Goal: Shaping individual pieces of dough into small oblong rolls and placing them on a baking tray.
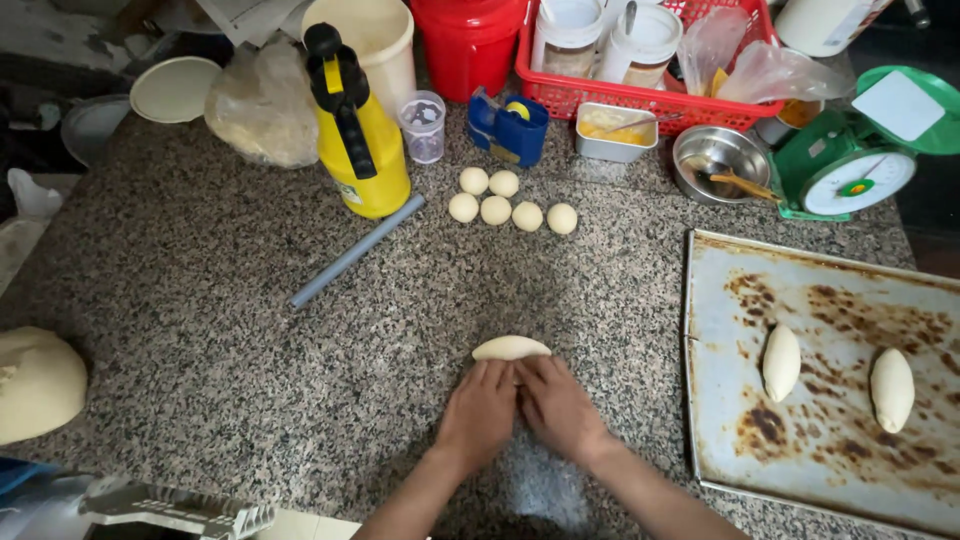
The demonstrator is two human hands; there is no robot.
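1. Left hand (478, 405) lies flat on the tabletop (230, 300) near the front edge, fingers together, tips pressing the near side of an oval dough piece (511, 347); its grip pinches nothing.
2. Right hand (556, 405) lies just beside it, touching it, fingers likewise flat against the same dough.
3. Six small dough balls (510, 200) sit in a cluster toward the back edge.
4. A yellow bottle (365, 150) stands left of them, with a grey rod (355, 252) lying slantwise by its foot.
5. A scorched tray (800, 330) fills the front right corner and carries two shaped loaves (782, 362).
6. A big dough lump (35, 385) rests at the left edge.
7. A green scale (860, 160) stands at the back right corner.
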